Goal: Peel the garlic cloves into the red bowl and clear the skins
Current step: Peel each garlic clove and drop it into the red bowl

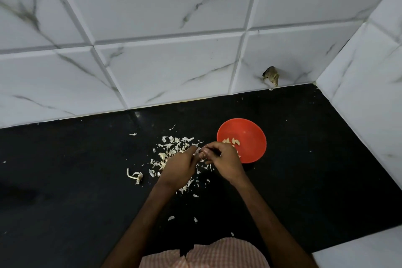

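The left hand [180, 167] and right hand [225, 162] met at the fingertips, both pinching a garlic clove [199, 152]. The red bowl [250, 130], holding peeled cloves [232, 141], sat just beyond the right hand. Loose skins [174, 146] lay under and around the left hand on the black tabletop [304, 169].

Dim, even light is falling; the wide lens is bending the wall tiles [169, 6]; the black worktop [304, 169] is losing detail.

Bare black counter [304, 180] lies open right of the red bowl [250, 135]; scattered garlic skins [174, 148] clutter its left, tiled wall [152, 72] behind.
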Available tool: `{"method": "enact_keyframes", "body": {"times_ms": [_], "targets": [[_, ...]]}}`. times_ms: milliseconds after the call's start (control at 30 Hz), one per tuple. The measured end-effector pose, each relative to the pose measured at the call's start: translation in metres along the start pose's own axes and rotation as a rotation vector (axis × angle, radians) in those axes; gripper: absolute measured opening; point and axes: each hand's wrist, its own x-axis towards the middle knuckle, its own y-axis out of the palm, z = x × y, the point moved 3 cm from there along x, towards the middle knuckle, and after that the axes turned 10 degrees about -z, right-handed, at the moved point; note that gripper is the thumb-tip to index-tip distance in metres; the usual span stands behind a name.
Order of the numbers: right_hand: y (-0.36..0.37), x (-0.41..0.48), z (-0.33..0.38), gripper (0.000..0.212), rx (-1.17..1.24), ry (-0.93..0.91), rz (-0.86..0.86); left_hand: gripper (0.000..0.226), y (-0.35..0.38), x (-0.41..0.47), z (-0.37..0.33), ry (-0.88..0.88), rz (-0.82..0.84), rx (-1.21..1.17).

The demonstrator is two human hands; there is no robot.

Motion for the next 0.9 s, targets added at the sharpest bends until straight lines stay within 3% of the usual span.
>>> {"method": "enact_keyframes", "body": {"times_ms": [100,233,367,600,667,767,900], "targets": [[0.000,-0.001,0.002,0.014,0.024,0.020,0.033,0.027,-0.003,0.000,0.001,0.038,-0.035,-0.045],[0.001,-0.007,0.004,0.013,0.204,0.072,0.058,0.033,-0.004,-0.004,0.003,-0.033,-0.086,-0.289],[0.003,-0.011,0.010,0.012,0.035,-0.090,-0.050,0.038,-0.002,-0.006,0.002,-0.166,-0.124,-0.582],[0.006,-0.017,0.018,0.008,-0.181,-0.297,-0.118,0.036,-0.004,-0.003,0.001,-0.128,-0.185,-0.459],[0.006,-0.017,0.017,0.009,-0.138,-0.254,-0.126,0.034,-0.004,-0.003,0.000,-0.121,-0.168,-0.460],[0.005,-0.012,0.013,0.008,-0.018,-0.134,-0.076,0.034,-0.001,-0.005,0.003,-0.254,-0.101,-0.779],[-0.005,0.000,-0.005,0.013,0.229,0.223,-0.037,0.036,0.006,-0.012,0.011,-0.453,-0.025,-0.972]]}}
